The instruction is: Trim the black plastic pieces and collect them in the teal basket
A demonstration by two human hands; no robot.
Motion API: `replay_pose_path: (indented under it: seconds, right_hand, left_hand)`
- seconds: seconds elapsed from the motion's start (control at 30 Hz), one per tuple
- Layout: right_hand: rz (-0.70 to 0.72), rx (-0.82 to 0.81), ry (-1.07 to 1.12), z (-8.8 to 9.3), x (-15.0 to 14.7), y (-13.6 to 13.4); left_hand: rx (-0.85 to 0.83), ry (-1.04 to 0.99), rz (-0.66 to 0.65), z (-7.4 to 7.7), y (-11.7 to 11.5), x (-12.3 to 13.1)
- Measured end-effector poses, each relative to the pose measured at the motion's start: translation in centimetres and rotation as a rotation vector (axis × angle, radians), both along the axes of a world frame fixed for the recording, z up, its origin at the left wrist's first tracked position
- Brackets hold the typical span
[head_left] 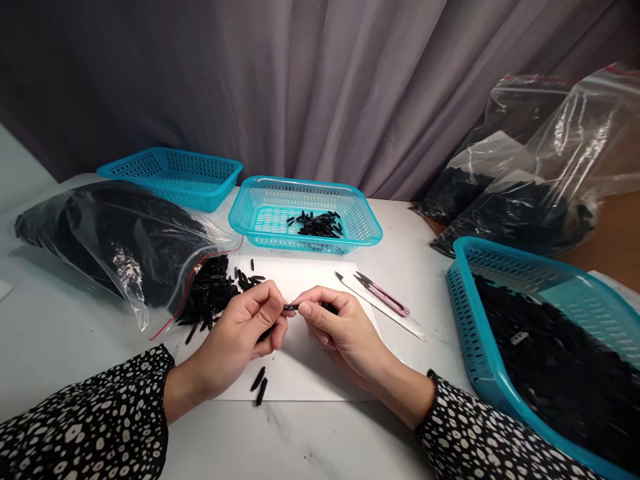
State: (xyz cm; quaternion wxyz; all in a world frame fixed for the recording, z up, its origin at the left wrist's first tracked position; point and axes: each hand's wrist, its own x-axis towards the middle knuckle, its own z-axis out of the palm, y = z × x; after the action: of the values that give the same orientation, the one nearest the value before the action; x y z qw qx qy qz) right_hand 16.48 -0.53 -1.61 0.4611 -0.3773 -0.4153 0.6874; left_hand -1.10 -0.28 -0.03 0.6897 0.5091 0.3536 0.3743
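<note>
A small black elongated piece spans the gap between my two hands above a white sheet. My left hand pinches one end with thumb and forefinger; something dark also shows under its curled fingers. The other end is pinched by my right hand, and another dark bit peeks out behind its forefinger. Left of my hands lies a heap of similar black pieces, at the mouth of a clear zip bag full of black material. Two loose black pieces rest on the sheet nearer to me.
Pink-handled thread snips and white pointed tweezers lie to the right. A blue basket holds some black pieces; another blue basket stands behind left. At right, a large blue basket is heaped with black pieces, near clear bags.
</note>
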Motion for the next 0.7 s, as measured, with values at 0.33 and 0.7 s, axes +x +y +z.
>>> replay_pose_path:
  seconds: [0.33,0.7]
  right_hand:
    - [-0.008,0.081,-0.074,0.05,0.16,0.05]
    - [-0.081,0.142,-0.107,0.00,0.30,0.21]
  left_hand:
    - [-0.001,0.001,0.014,0.11,0.14,0.14]
    - [-0.051,0.007,0.018,0.52,-0.05,0.22]
